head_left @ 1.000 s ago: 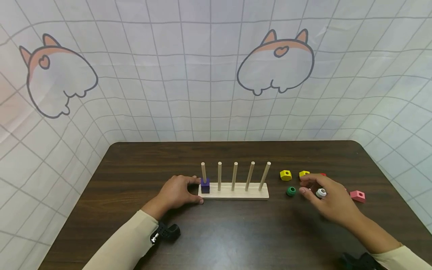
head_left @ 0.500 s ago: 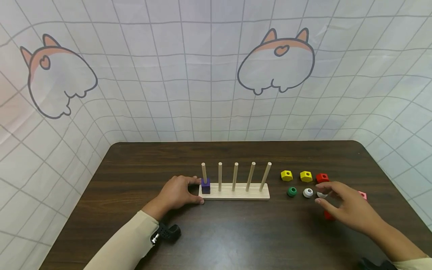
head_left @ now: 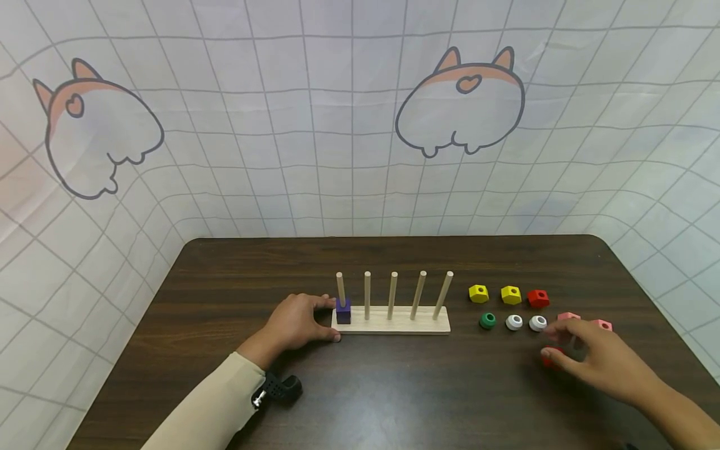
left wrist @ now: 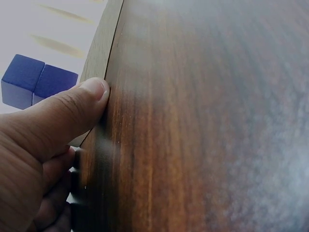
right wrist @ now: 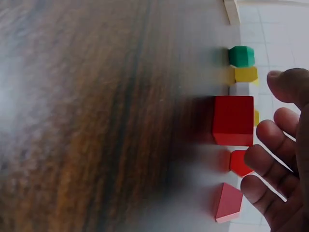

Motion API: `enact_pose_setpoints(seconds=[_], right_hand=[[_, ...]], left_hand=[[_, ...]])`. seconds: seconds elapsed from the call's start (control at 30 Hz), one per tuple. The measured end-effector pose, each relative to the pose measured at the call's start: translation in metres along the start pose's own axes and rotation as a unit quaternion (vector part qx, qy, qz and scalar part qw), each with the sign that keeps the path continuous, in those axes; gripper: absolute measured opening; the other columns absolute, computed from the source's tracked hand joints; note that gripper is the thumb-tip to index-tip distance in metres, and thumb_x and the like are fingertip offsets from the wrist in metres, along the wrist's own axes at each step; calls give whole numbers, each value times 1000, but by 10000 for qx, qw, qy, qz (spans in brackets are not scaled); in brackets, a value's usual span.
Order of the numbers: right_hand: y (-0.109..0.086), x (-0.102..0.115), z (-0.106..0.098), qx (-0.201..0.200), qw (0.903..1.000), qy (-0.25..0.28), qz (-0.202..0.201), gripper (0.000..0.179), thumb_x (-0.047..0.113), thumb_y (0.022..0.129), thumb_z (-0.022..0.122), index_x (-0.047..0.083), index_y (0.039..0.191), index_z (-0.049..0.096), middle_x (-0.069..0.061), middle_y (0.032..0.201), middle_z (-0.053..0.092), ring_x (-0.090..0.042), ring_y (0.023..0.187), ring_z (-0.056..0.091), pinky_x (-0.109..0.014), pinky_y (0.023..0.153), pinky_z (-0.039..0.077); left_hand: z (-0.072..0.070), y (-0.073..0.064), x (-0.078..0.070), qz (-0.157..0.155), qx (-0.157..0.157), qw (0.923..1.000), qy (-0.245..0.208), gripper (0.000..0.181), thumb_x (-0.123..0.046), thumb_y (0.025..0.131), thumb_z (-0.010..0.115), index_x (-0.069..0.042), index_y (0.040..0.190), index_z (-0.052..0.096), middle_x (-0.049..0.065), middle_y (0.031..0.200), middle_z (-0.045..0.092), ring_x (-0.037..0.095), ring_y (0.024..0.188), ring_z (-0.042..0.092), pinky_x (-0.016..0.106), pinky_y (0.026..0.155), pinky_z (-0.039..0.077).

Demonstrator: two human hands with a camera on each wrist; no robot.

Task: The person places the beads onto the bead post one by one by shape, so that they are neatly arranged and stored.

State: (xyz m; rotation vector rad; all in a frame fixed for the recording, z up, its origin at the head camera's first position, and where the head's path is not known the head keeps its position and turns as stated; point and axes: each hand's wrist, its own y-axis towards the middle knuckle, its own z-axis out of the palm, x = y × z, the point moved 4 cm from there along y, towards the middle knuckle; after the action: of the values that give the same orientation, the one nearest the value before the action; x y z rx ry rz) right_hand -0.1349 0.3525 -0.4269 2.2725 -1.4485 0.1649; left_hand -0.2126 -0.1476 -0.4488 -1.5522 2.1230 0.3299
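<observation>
A wooden peg stand [head_left: 400, 320] with several upright pegs lies on the dark table. My left hand [head_left: 295, 320] holds its left end, thumb along the front edge and fingers behind. Stacked on the leftmost peg are two purple blocks [left wrist: 39, 79], which look like one purple piece in the head view. My right hand [head_left: 604, 359] hovers above a red cube [right wrist: 234, 118], its fingers loosely bent and nothing between them. In the head view that hand partly covers the cube and two pink blocks [head_left: 602, 325]. White beads [head_left: 537, 323] stand just left of its fingertips.
Right of the stand, two yellow blocks [head_left: 510, 295] and another red block [head_left: 538, 299] form a back row. A green bead [head_left: 487, 320] sits before them, left of the white beads. A white gridded cloth [head_left: 351, 156] hangs behind the table [head_left: 270, 256].
My right hand has moved right and toward me, from over the white beads to the red cube, uncovering the beads and back red block. The left hand stays on the stand.
</observation>
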Motion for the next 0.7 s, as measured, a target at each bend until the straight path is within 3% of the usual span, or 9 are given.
enact_pose_setpoints(seconds=[0.33, 0.7], right_hand=[[-4, -6, 9, 716, 9958, 59, 573, 39, 41, 78, 90, 22, 106, 72, 19, 93, 60, -1, 80, 52, -30, 68, 50], [-10, -12, 8, 540, 9980, 155, 291, 44, 34, 71, 96, 24, 104, 69, 21, 96, 63, 4, 80, 56, -28, 68, 53]], left_hand=[[1, 0, 1, -9, 1, 10000, -23, 66, -44, 72, 93, -20, 131, 73, 3, 140, 63, 39, 135, 51, 55, 109, 40], [1, 1, 0, -27, 5, 10000, 6, 66, -44, 72, 93, -20, 131, 73, 4, 140, 62, 39, 134, 51, 55, 108, 41]])
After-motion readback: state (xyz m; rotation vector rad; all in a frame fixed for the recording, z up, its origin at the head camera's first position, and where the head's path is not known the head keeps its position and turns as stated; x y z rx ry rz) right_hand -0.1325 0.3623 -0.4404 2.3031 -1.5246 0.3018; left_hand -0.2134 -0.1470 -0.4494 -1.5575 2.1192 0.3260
